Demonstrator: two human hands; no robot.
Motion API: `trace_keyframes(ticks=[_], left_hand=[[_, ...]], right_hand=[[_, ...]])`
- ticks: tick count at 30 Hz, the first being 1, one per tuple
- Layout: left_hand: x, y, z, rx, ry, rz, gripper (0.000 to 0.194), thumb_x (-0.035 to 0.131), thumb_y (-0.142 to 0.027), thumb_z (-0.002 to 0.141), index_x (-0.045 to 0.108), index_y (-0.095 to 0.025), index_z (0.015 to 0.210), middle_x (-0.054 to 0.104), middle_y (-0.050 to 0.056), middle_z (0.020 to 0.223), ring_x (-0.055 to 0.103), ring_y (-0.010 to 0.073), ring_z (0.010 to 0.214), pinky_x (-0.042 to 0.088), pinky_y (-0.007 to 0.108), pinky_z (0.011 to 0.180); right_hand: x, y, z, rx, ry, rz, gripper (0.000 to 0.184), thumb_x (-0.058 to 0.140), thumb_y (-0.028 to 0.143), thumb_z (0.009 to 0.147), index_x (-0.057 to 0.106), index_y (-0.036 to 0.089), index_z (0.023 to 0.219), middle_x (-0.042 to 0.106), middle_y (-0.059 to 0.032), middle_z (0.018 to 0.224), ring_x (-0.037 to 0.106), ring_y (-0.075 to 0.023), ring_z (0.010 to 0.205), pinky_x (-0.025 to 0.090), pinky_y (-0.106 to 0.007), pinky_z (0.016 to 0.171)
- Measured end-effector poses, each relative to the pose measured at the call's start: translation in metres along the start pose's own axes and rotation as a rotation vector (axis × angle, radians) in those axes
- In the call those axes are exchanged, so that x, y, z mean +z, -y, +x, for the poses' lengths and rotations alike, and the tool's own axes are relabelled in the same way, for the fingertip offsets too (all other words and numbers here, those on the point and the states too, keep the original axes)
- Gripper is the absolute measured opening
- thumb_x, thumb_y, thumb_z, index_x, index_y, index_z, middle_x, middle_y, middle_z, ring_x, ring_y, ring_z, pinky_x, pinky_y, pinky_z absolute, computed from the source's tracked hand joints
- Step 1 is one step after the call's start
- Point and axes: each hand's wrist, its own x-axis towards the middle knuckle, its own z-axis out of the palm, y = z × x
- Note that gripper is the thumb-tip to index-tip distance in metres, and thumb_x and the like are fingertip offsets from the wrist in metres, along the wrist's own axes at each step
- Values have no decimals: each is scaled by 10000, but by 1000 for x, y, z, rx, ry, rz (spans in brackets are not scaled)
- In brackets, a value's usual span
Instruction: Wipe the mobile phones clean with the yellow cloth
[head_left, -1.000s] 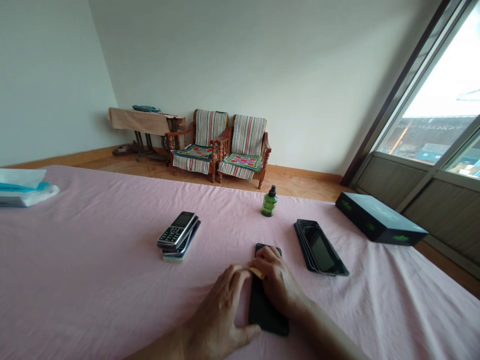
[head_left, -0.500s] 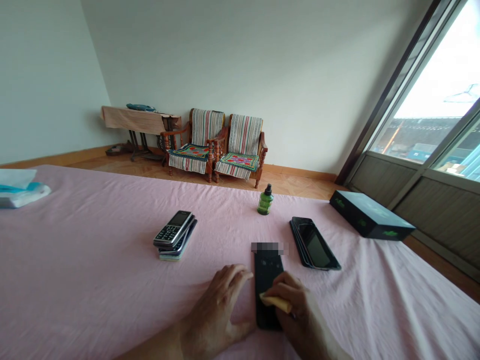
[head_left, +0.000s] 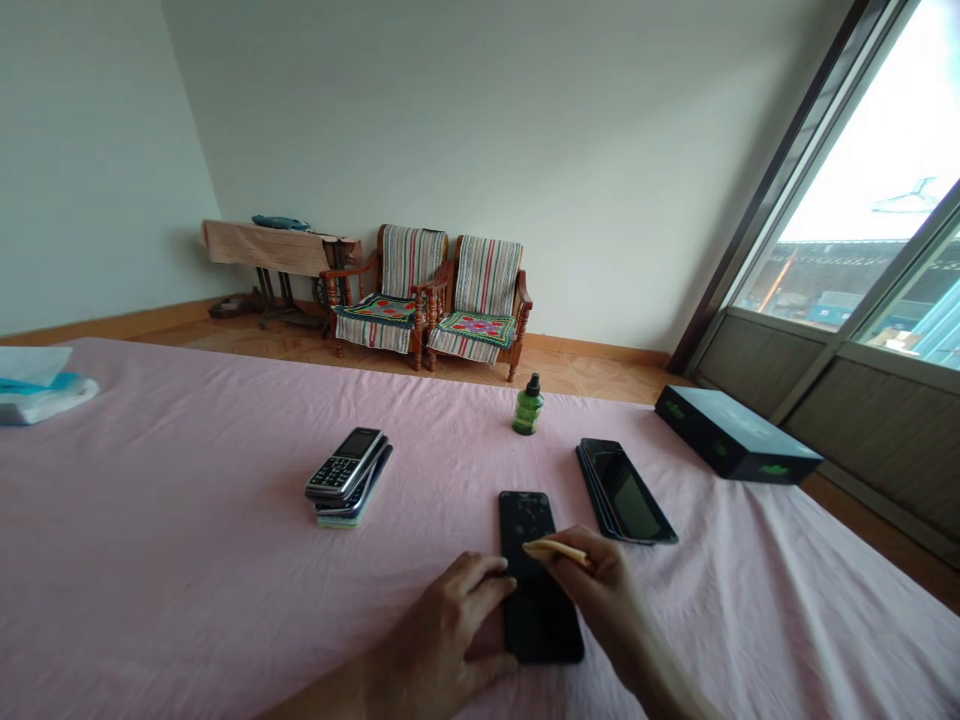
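Note:
A black smartphone (head_left: 541, 620) lies flat on the pink cloth, its upper end speckled with whitish spots. My left hand (head_left: 450, 630) rests along its left side, fingers apart, with fingertips and thumb at the phone's edge. In my right hand (head_left: 600, 590) is a small folded yellow cloth (head_left: 555, 550), pinched between thumb and fingers. The cloth is over the upper half of the screen; whether it presses on the glass is hard to tell.
Stacked keypad phones (head_left: 346, 470) lie to the left, stacked smartphones (head_left: 626, 490) to the right. Beyond them stand a green spray bottle (head_left: 527, 408) and a black box (head_left: 735, 430). A tissue pack (head_left: 45, 395) sits at far left. Two armchairs (head_left: 480, 290) are behind the pink-covered surface (head_left: 187, 560).
My right hand with the yellow cloth has moved up the phone, uncovering its lower part. The left hand's fingertips have come onto the phone's left edge.

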Motion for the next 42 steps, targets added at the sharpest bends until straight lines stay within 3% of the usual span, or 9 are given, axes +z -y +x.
trace_keyframes(ticks=[6,12,18,24,32,42], left_hand=[[0,1,0,-44,-32,5,659,737,-132,676,491,-213,1282,542,59,1267,497,234,1174,401,381,1050],[-1,-5,2,-25,-143,-6,619,578,1,659,485,-233,1225,551,40,1199,515,212,1121,426,359,1011],[-7,-4,-1,-5,-277,31,360,614,-94,777,529,-224,1101,573,47,1046,548,228,1023,475,361,915],[-9,0,-1,70,-331,87,190,586,-145,849,578,-212,1027,606,46,965,594,208,939,506,323,846],[-13,11,3,136,-629,93,160,551,-143,857,613,-203,992,634,18,825,635,144,718,530,220,654],[-15,10,0,208,-621,119,169,576,-106,865,596,-230,979,596,13,850,617,139,749,512,209,652]], right_hand=[[-3,11,2,132,5,334,225,752,354,606,762,197,767,697,-50,743,593,-188,698,433,-271,612],[16,20,-5,94,126,457,189,729,351,711,751,189,805,668,-28,734,557,-145,676,424,-241,615],[40,24,-14,90,185,475,164,734,340,714,727,180,748,666,-30,757,553,-156,738,432,-261,699],[44,21,-15,35,170,479,172,730,364,718,740,199,765,673,-35,786,584,-185,797,455,-282,732],[34,6,-2,-9,16,353,170,728,371,722,735,202,734,583,3,708,518,-142,717,419,-234,654],[23,12,25,-252,-104,78,147,662,330,774,753,217,793,607,-29,730,536,-173,732,405,-267,643]])
